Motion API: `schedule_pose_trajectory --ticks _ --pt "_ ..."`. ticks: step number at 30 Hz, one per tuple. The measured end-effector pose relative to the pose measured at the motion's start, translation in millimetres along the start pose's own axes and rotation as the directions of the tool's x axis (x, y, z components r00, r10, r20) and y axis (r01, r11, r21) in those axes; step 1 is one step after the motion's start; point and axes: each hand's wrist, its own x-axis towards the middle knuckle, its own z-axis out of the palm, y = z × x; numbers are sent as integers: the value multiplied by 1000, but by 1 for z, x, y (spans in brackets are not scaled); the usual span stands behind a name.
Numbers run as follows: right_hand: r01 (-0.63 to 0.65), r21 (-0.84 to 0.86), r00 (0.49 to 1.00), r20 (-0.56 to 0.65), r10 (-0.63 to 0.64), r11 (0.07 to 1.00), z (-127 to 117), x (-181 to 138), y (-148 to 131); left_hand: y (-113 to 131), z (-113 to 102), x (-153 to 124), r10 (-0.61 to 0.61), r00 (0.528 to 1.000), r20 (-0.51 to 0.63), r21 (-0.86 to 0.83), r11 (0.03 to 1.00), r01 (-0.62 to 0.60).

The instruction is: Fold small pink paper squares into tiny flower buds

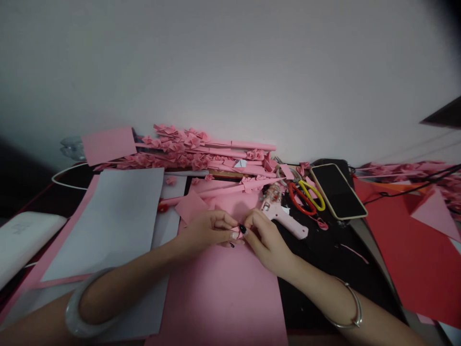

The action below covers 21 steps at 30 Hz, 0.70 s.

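Both hands meet over a large pink paper sheet [226, 298]. A small folded piece of pink paper [236, 232] is pinched between them, mostly covered by fingertips. My left hand [209, 228] grips it from the left with thumb and fingers closed. From the right, my right hand [268, 242] pinches the same piece, its dark-nailed thumb on top. Behind my left hand lies a flat pink paper square [192, 206]. A pale pink glue gun [288, 222] rests just beyond my right hand.
Rolled pink paper stems with paper flowers [194, 142] are piled along the wall. Red and yellow-handled scissors [302, 198] lie beside a phone [338, 191]. White sheets [111, 221] and a white power bank [29, 240] sit left; red paper [406, 250] covers the right.
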Motion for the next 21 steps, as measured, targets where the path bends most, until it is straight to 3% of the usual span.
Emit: schedule_pose_trajectory --ticks 8,21 --pt "-109 25 994 21 108 994 2 -2 -1 -3 -2 0 5 1000 12 18 1000 -5" --pt "-180 93 983 -7 181 979 6 -3 -2 3 1 -3 -13 1000 28 6 1000 13"
